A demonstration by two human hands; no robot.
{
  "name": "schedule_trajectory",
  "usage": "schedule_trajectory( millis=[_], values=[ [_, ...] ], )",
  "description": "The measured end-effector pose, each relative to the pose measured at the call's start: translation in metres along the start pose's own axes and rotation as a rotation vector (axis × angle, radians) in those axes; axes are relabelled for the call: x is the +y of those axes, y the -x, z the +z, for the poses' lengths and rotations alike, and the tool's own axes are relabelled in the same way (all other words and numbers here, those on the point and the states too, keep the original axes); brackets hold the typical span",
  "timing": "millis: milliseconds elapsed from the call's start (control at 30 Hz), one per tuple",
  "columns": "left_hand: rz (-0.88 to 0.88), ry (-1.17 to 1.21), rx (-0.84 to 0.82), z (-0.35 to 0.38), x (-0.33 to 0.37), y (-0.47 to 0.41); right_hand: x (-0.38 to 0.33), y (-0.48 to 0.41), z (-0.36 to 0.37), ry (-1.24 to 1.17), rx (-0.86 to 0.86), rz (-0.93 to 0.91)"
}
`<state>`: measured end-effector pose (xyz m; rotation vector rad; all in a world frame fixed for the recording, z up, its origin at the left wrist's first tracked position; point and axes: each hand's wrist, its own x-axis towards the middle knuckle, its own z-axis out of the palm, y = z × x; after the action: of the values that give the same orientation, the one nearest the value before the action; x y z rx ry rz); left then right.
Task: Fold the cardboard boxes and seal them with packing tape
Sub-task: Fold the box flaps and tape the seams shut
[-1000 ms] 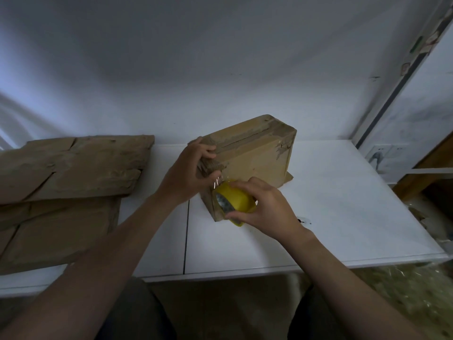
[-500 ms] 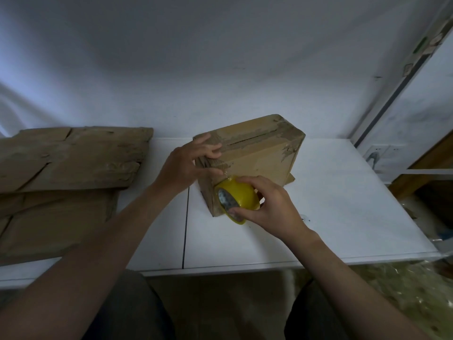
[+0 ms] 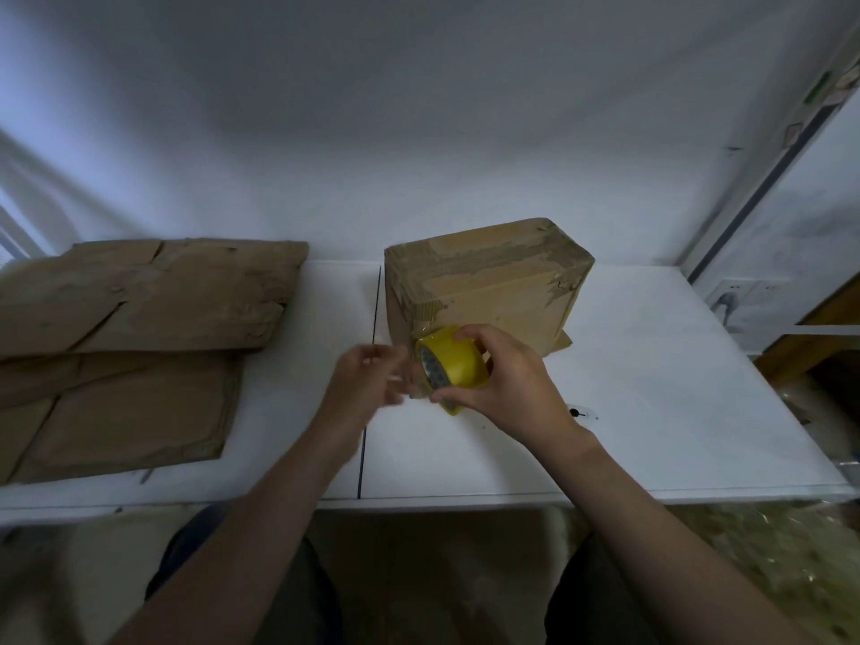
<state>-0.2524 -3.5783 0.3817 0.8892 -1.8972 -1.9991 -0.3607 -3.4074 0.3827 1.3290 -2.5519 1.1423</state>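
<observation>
Cardboard box (image 3: pixel 488 290), brown, worn and patched with torn old tape along its top seam, is stood on the white table (image 3: pixel 651 412) just beyond the fingertips of both hands. A yellow tape roll (image 3: pixel 458 367) is gripped by the right hand (image 3: pixel 507 384), fingers curled over it and thumb beneath, close to the box's lower near corner. The left hand (image 3: pixel 367 384) is held just left of the roll, blurred; whether its fingers pinch anything cannot be told.

- Cardboard box (image 3: pixel 488 290): brown, folded shut, standing upright on the counter (image 3: pixel 651 388), with worn tape strips along its top seam and corners.
- Yellow packing-tape roll (image 3: pixel 460 365): on edge at the box's lower left corner, gripped by the right hand (image 3: pixel 507 388).
- Flattened cardboard boxes (image 3: pixel 139 328): creased, stacked flat at the counter's left end.
</observation>
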Motion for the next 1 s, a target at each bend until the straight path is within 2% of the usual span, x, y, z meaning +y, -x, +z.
schedule_trajectory(
  millis=[33, 100, 167, 267, 367, 467, 567, 700, 833, 933, 1000],
  values=[
    [-0.104, 0.062, -0.125, 0.006, -0.003, 0.007, 0.001, 0.001, 0.001, -0.013, 0.004, -0.008],
    [-0.150, 0.211, -0.221, 0.017, -0.001, 0.013, 0.002, 0.003, 0.001, -0.068, -0.007, 0.003],
    [-0.118, 0.325, -0.157, 0.028, 0.005, 0.015, 0.003, 0.005, -0.004, -0.161, -0.066, 0.032],
    [-0.101, 0.288, 0.041, 0.042, 0.012, 0.012, 0.018, 0.010, -0.018, -0.228, -0.110, 0.057],
    [-0.115, 0.291, 0.117, 0.049, 0.011, 0.009, 0.064, 0.020, -0.034, 0.020, -0.032, 0.187],
    [-0.119, 0.275, 0.168, 0.054, 0.011, 0.008, 0.112, 0.037, -0.048, 0.416, -0.183, 0.479],
    [-0.108, 0.266, 0.197, 0.060, 0.010, 0.007, 0.139, 0.054, -0.050, 0.559, -0.320, 0.638],
    [-0.103, 0.273, 0.214, 0.065, 0.012, 0.007, 0.156, 0.063, -0.041, 0.518, -0.294, 0.659],
    [-0.105, 0.262, 0.232, 0.067, 0.012, 0.005, 0.153, 0.063, -0.031, 0.325, -0.225, 0.642],
    [-0.092, 0.253, 0.271, 0.069, 0.012, 0.004, 0.146, 0.063, -0.026, 0.193, -0.219, 0.542],
    [-0.091, 0.246, 0.280, 0.071, 0.012, 0.004, 0.131, 0.054, -0.033, -0.006, -0.116, 0.428]
  ],
)
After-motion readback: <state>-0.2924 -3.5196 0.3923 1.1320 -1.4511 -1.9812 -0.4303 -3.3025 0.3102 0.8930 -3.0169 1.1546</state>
